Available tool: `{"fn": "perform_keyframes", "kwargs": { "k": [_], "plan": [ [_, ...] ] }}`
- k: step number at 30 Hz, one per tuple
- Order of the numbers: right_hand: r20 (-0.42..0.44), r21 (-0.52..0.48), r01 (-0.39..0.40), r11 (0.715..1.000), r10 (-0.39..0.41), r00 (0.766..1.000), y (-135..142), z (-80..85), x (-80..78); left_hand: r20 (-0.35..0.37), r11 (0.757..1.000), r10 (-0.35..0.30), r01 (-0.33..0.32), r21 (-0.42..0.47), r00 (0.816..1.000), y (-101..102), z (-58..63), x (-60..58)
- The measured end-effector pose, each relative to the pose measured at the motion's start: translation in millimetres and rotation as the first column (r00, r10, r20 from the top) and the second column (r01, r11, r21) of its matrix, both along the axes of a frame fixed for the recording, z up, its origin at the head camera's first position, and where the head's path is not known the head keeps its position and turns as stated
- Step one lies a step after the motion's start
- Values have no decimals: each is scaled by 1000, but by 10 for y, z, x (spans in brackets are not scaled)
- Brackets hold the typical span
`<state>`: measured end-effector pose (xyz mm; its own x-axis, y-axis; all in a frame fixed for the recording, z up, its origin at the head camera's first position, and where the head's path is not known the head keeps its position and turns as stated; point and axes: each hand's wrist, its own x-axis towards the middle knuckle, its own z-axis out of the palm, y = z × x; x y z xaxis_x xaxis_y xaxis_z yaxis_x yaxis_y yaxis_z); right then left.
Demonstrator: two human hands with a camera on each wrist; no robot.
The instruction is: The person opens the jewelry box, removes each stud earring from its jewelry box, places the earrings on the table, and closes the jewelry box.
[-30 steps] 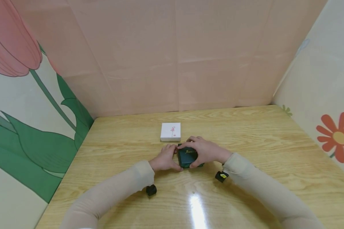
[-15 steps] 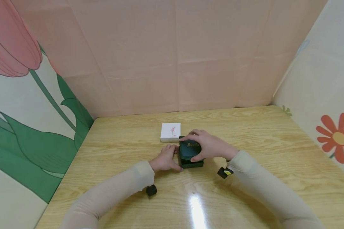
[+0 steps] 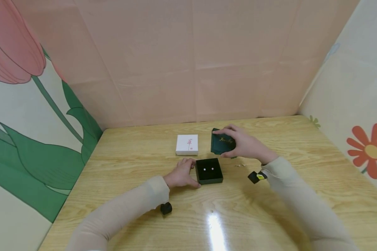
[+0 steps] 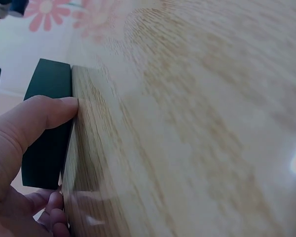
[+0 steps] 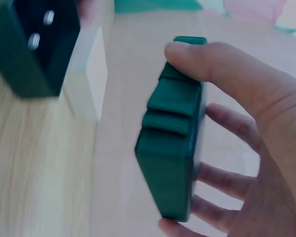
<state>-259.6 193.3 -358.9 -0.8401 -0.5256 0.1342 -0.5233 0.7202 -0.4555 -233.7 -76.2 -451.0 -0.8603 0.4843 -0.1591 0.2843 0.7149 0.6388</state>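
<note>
In the head view a dark green jewelry box base sits on the table, lidless. Two small shiny earrings stand in its black insert. My left hand holds the base's left side, thumb toward the front corner and fingers toward the back; the left wrist view shows the thumb on its green wall. Up and to the right of the base, my right hand grips the green box lid with gold lettering between thumb and fingers. The right wrist view shows a folded ribbon along the lid's side.
A white box with a pink flower print lies behind the base, left of the lid. Tiny pale pieces lie on the wooden table beneath the right wrist. A pink backdrop stands behind the table.
My right hand has lifted the lid off the base and carried it back and to the right. The insert with the earrings is uncovered. My left hand has stayed in place.
</note>
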Motion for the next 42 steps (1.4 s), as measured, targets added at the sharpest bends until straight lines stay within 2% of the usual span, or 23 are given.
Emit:
{"fn": "perform_keyframes", "kwargs": {
  "k": [8,12,18,24,34,42],
  "plan": [
    [6,-76,118,990,-118,993,318,-160,-268,5,1000,9,-9,-2,1000,-1,-7,32],
    [-2,-81,177,981,-178,984,477,-254,-401,1,1000,7,-7,8,1000,0,1,39],
    [21,-24,224,974,-223,975,660,-339,-584,-4,1000,13,-13,2,1000,-14,10,40],
    [85,67,263,962,-268,960,802,-405,-691,-5,1000,14,-14,-6,1000,-19,19,39],
    [185,163,263,951,-291,938,1023,-610,-769,-2,1000,12,-12,-13,1000,0,19,23],
    [243,176,220,959,-259,935,1029,-633,-752,-5,1000,14,-14,-18,1000,12,19,16]
  ]
}}
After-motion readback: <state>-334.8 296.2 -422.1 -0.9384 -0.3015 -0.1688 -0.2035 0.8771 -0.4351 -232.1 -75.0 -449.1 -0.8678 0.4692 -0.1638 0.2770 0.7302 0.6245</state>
